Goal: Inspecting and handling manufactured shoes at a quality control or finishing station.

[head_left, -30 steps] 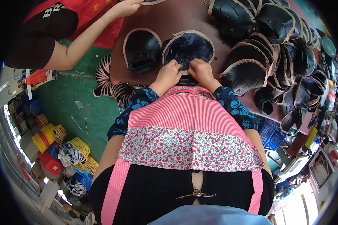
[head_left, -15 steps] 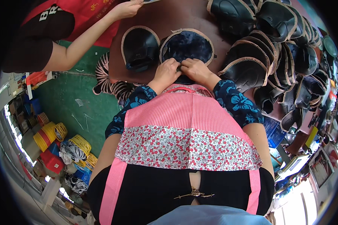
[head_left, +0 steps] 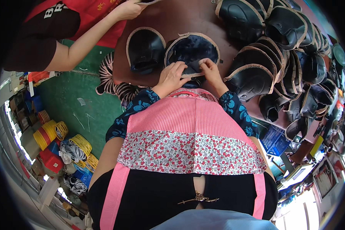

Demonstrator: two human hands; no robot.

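Note:
In front of me on the brown table lies a rounded black leather-like piece [head_left: 193,49] with a tan trimmed rim and dark blue plush lining, its lined side facing up. My left hand [head_left: 171,78] is closed on its near left edge, fingers over the rim. My right hand [head_left: 212,73] pinches the near right edge, with a dark flap [head_left: 191,69] stretched between the two hands. A similar black piece [head_left: 145,50] lies just left of it, outer side up. Fingertips partly hide the near edge.
Stacks of similar black tan-edged pieces [head_left: 253,74] crowd the right side of the brown table [head_left: 176,19]. A co-worker's arm [head_left: 89,44] reaches in from the upper left. Black-and-white striped bundles [head_left: 108,76] hang by the table's left edge, above the green floor [head_left: 61,103].
My hands were together at the middle of the near edge. Now they are apart, the right one farther right, and the dark flap shows between them.

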